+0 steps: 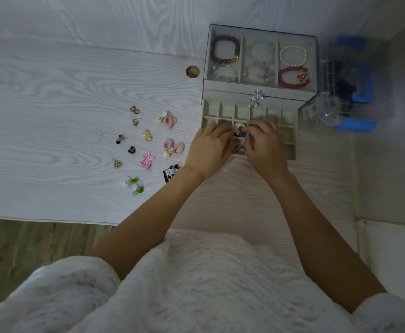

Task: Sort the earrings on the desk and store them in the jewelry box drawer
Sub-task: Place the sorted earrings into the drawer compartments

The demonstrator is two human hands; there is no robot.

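Over on your left, the desk (52,97) carries a spread of earrings waiting their turn. Far left column: a gold bow (134,109), a small gold stud (135,121), a black-and-gold pair (121,138), a black heart (131,149) and a gold piece (117,163). Next across: a gold heart (147,135), a pink flower (147,160) and a green-and-white cluster (134,185). Then two pink round pairs (167,120) and (173,147), and a black-and-white checked one (171,173) just beside your left wrist. By my count that's about eleven lots not yet stored, so you're early in the job, I'd say.

Now the action. Your left hand (209,150) and right hand (265,146) meet over the open drawer (290,131), fingertips curled in together on a small white piece (238,127) with something red and blue just below it. Both look pinched on it, though the fingers hide most of it. It sits over the middle compartments, so it's going in or being seated. A couple of gold rings or hoops (238,147) show in a cell below your fingers; what else is stored I can't tell, as your hands cover much of the drawer.

Behind, the box (211,56) shows bracelets under its clear top. Far right, a blue-and-clear organiser (362,92).

No writing, brand or label reads anywhere.
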